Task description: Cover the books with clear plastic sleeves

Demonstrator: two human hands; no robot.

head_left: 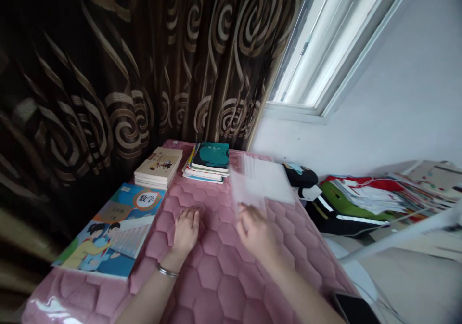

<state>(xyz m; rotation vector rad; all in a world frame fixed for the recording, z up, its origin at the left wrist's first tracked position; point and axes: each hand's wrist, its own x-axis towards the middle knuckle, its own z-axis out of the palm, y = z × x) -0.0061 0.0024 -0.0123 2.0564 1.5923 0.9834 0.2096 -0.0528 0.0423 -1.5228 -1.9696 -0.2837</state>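
My right hand (254, 232) is closed, pinching the lower edge of a translucent plastic sheet (249, 189), perhaps a book cover; it is blurred by motion. Just beyond it lies a stack of whitish translucent sheets (272, 177). My left hand (186, 230), with a silver bangle on its wrist, rests palm down on the pink quilted-pattern cover (212, 256), its fingers slightly bent and nothing visible in them. Left of that hand lies a large blue maths textbook (119, 230) with cartoon children on its front.
Behind the textbook sits a stack of beige books (159, 165), beside a pile topped by a teal book (211, 155). A dark phone-like object (353, 308) is at the near right edge. Bags and papers (364, 196) are piled beyond the table's right side. A patterned curtain (180, 64) hangs behind.
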